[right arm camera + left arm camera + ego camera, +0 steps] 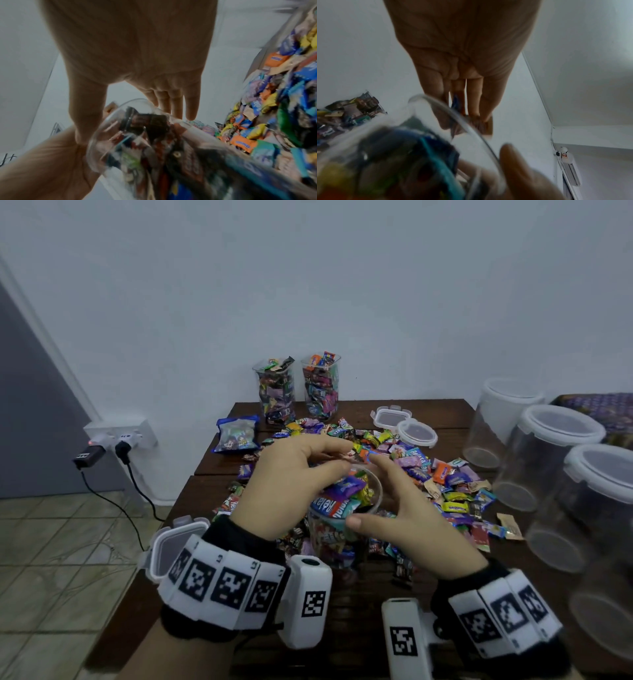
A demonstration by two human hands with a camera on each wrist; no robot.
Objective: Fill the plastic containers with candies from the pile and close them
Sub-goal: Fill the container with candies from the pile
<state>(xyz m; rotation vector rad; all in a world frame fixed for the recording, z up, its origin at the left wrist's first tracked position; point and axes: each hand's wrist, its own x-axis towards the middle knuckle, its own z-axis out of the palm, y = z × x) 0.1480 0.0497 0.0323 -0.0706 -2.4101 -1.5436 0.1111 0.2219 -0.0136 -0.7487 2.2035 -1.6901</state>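
Observation:
A clear plastic container [329, 539], packed with wrapped candies up to its open mouth, stands in the candy pile [445, 474] on the dark wooden table [359, 611]. My left hand [344, 456] hovers over the far left of the rim and pinches a few small candies at its fingertips [485, 116]. My right hand [364, 491] spans the mouth from the right with straight fingers [176, 102]. Its thumb [354, 522] touches the near rim. The container's rim [453, 112] shows blurred in the left wrist view and again in the right wrist view [120, 106].
Two filled, lidless containers [275, 392] [321, 386] stand at the back by the wall. Two lids [392, 416] [417, 433] lie beside them. Several empty tubs [548, 453] crowd the right side. A candy bag [236, 434] and another lid [168, 546] lie at the left edge.

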